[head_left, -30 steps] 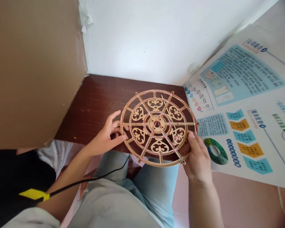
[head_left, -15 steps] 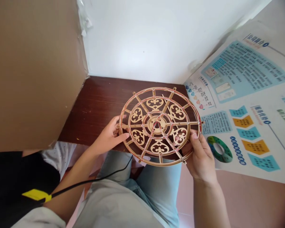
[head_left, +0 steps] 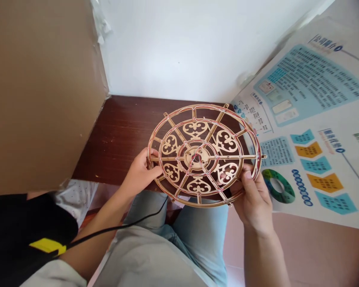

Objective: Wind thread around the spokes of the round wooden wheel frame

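Observation:
Between my hands is a round, gold-coloured openwork frame (head_left: 196,186) with spokes, rings and scroll ornaments. Thin red and white wires run along its rings and spokes and gather at the middle hub. My left hand (head_left: 142,172) grips the outer rim at the left, thumb on top and fingers around the edge. At the lower right, my right hand (head_left: 255,196) is closed on the rim, with its thumb on top and some fingers showing through the openings from below. The frame is held tilted over the near edge of the dark table. A thin stick-like piece shows behind its upper part.
The dark red wooden table (head_left: 107,135) meets a white wall (head_left: 173,48) behind. A brown cardboard panel (head_left: 42,95) stands at the left, a printed poster (head_left: 287,131) at the right. A black cable (head_left: 122,226) with a yellow tag crosses my left forearm. Another person's dark clothing shows lower left.
The round frame has tilted, its right side rising and coming nearer the camera. Both hands keep their hold on the rim. The view has shifted slightly.

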A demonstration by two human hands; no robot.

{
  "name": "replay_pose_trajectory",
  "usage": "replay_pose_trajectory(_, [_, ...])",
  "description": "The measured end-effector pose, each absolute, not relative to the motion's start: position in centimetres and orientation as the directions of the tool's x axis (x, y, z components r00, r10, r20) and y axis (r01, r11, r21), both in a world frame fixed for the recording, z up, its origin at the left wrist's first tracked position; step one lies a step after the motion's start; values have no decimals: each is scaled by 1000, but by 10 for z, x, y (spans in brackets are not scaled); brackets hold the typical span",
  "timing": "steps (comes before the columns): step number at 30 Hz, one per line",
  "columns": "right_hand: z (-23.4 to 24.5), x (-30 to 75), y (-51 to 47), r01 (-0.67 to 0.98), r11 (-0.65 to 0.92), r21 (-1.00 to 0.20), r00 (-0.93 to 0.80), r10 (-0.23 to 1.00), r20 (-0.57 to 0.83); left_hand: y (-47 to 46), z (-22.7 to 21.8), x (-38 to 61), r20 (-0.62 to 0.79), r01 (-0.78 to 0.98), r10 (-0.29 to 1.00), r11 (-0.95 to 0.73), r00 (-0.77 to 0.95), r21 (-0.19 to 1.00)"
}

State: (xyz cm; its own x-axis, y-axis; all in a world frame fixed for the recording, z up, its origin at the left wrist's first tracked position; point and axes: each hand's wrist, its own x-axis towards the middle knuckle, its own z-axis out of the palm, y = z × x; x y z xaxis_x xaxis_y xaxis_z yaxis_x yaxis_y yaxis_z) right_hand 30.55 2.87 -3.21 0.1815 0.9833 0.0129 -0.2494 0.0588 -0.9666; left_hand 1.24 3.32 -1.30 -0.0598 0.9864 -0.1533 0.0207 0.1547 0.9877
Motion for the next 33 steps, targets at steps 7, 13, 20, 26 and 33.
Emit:
replay_pose_trajectory(7, [-33,302,29,-281,110,-953,191,980,56,28,-9,9,-136,40,990,137,-26,990])
replay_pose_trajectory(13, [-34,303,29,-307,107,-946,175,983,54,27,0,5,-147,41,989,146,13,988])
replay_pose_trajectory(20, [-39,305,25,-298,118,-947,167,983,70,30,-5,15,-175,39,980,179,-95,983])
replay_pose_trajectory(26, [-41,305,23,-290,155,-944,193,976,102,28,-8,26,-171,74,967,188,-188,979])
replay_pose_trajectory(33, [-35,302,26,-304,123,-945,211,976,59,26,-6,15,-166,61,983,171,-76,983])
